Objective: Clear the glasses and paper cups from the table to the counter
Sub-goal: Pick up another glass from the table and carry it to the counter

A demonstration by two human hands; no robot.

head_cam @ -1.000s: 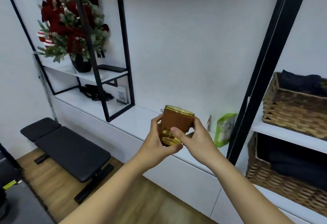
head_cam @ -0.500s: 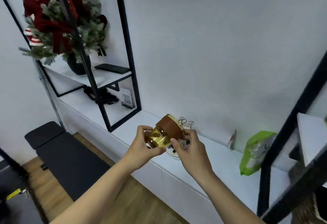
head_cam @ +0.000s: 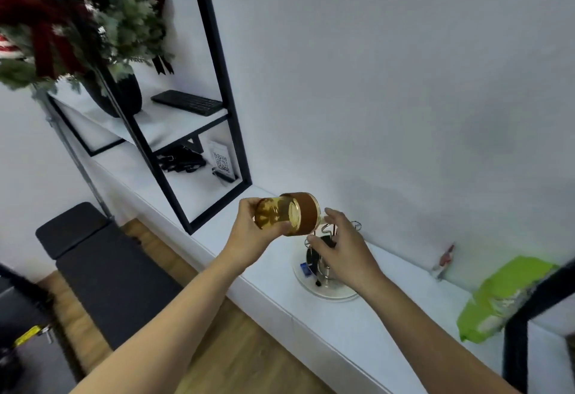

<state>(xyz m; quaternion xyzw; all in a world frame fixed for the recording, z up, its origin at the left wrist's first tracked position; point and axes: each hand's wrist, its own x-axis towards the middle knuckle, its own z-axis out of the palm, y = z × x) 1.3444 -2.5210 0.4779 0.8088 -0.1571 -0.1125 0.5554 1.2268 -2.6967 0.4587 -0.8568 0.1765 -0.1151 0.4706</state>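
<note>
An amber glass [head_cam: 287,214] with a brown sleeve around it lies tipped on its side in the air, its base toward me. My left hand [head_cam: 249,232] grips it around the base end. Just to the right, my right hand [head_cam: 342,250] hovers with loosely spread fingers, off the glass and holding nothing. Below both hands runs the white counter [head_cam: 357,325], where a round white tray [head_cam: 329,292] carries a metal wire cup rack [head_cam: 323,256], partly hidden behind my right hand.
A green bag [head_cam: 504,297] lies on the counter at the right beside a black frame post [head_cam: 522,331]. A black metal shelf [head_cam: 217,113] with a plant pot, keyboard and QR sign stands at the left. A black bench [head_cam: 102,263] sits on the wooden floor.
The glass has tipped from upright onto its side. My right hand has let go of it and now hovers over the rack. The view moved closer to the counter.
</note>
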